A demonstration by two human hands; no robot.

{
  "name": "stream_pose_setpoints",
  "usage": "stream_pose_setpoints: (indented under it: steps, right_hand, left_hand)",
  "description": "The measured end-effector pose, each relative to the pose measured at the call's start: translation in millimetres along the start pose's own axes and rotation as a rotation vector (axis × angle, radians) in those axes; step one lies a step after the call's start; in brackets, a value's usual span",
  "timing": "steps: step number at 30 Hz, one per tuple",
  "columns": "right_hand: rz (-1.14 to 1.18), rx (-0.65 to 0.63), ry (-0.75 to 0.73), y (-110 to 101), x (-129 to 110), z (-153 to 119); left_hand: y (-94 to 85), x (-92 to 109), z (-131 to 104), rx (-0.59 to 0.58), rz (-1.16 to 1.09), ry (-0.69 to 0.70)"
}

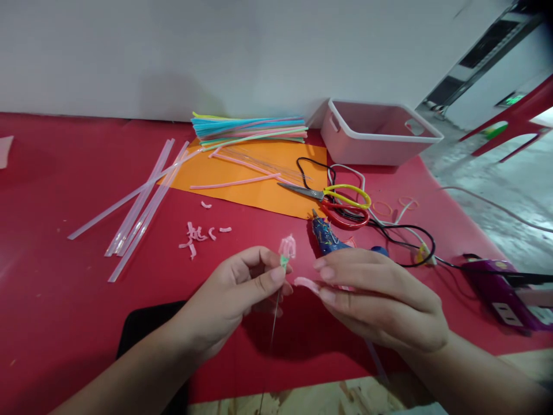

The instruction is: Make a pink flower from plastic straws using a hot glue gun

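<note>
Between thumb and fingers my left hand [242, 294] pinches a small pink pipe-cleaner flower [288, 246] with a green base. A thin wire stem [275, 317] runs down from it. To its right, my right hand [380, 294] has its fingers closed on a short pink pipe-cleaner piece [306, 283], whose free end points at the flower without touching it. Just behind that hand lies a blue glue gun [324, 233], partly hidden by the fingers. Several short pink pipe-cleaner pieces [196, 233] are scattered on the red table [56, 230] to the left.
Scissors [322, 193] with yellow and red handles lie on orange paper [259, 195]. Behind are bundled pipe cleaners [250, 128] and a pink-white basket [363, 147]. Clear glue sticks [147, 199] lie left. Cables run right to a purple power strip [496, 294]. A black object [144, 323] sits under my left forearm.
</note>
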State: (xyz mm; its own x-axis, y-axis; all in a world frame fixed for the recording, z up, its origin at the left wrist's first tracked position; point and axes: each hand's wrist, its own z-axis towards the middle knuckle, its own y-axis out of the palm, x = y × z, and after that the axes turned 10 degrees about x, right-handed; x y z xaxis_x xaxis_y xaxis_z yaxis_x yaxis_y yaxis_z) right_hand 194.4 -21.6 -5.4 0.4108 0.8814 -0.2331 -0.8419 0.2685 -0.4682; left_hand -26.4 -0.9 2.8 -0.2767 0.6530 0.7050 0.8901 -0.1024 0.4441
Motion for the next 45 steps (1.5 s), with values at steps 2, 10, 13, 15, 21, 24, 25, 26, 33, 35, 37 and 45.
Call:
stream_pose_setpoints:
  steps: [2, 10, 13, 15, 21, 24, 25, 26, 33, 35, 37, 45]
  right_hand:
    - [-0.026, 0.025, 0.043, 1.7, -3.3, 2.9]
    - [0.069, 0.073, 0.382, 13.9, -10.0, 14.9]
    - [0.083, 0.070, 0.425, 16.0, -10.3, 14.1]
    - [0.078, 0.096, 0.462, 17.1, -11.3, 13.7]
    - [0.087, 0.132, 0.517, 18.9, -13.0, 14.4]
    - [0.072, 0.140, 0.503, 18.4, -13.4, 15.1]
    - [0.069, 0.138, 0.499, 18.0, -13.6, 15.3]
    - [0.065, 0.133, 0.496, 17.7, -13.9, 15.4]
    - [0.062, 0.117, 0.495, 17.0, -14.8, 14.3]
    - [0.081, 0.118, 0.512, 17.4, -14.5, 13.0]
    - [0.092, 0.123, 0.525, 17.9, -14.3, 11.9]
    - [0.081, 0.153, 0.576, 20.6, -15.5, 12.2]
  left_hand:
    - [-0.1, -0.1, -0.2, 0.013, 0.011, -0.002]
    - [0.1, -0.7, 1.2, 0.126, 0.223, -0.092]
    - [-0.3, -1.2, 1.9, 0.104, 0.238, -0.106]
    - [-0.7, -1.8, 2.3, 0.083, 0.226, -0.106]
    - [0.4, -2.6, 2.9, 0.051, 0.155, -0.091]
    - [1.2, -2.4, 2.7, 0.044, 0.149, -0.086]
    - [1.3, -2.5, 2.6, 0.042, 0.147, -0.084]
    - [1.3, -2.7, 2.5, 0.042, 0.143, -0.081]
    - [0.9, -3.6, 3.7, 0.049, 0.153, -0.068]
    - [1.2, -3.5, 3.9, 0.048, 0.160, -0.062]
    - [1.5, -3.5, 3.6, 0.044, 0.168, -0.059]
    - [1.2, -3.2, 4.6, 0.034, 0.197, -0.039]
